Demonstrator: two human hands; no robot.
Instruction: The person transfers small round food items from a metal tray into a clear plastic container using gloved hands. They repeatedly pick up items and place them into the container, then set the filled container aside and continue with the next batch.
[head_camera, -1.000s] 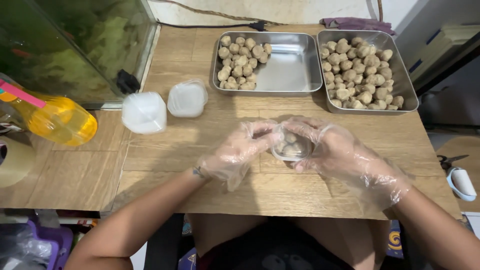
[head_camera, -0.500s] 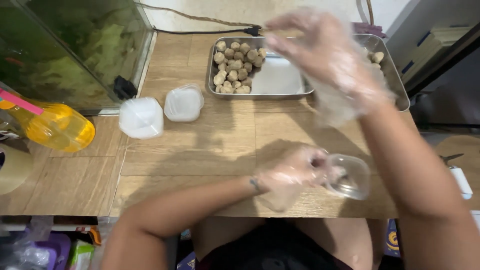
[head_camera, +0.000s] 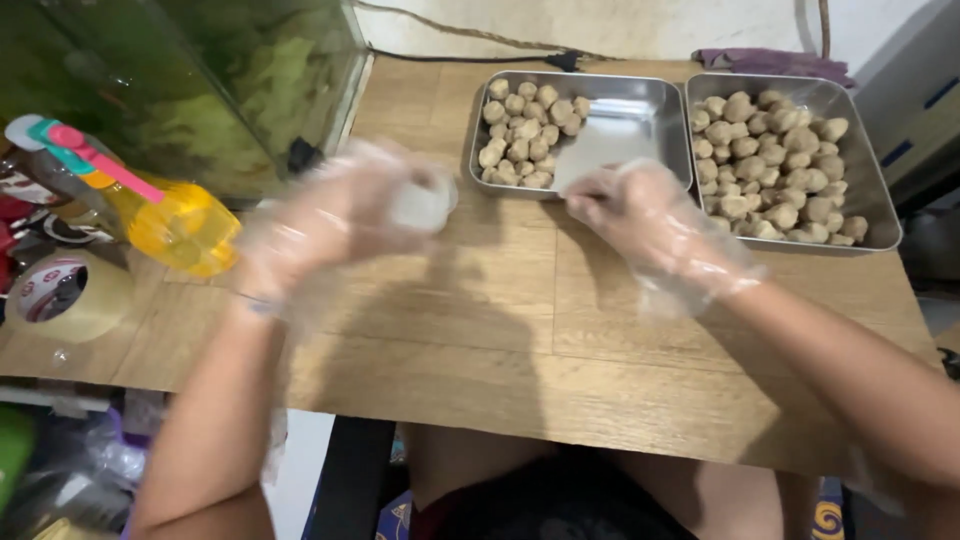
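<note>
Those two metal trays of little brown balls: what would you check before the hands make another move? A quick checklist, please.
1. Both hands gloved: ok. Clear plastic covers the left hand and the right hand.
2. Left hand holding a small white container: ok, though whether it is lidded or filled: cannot tell.
3. Right hand free to pick: ok, it rests at the near rim of the left tray.
4. Left tray has spare room: ok, about half bare.
5. Right tray stocked: ok, nearly full.
6. Yellow spray bottle out of the way: ok, left of both hands.
</note>
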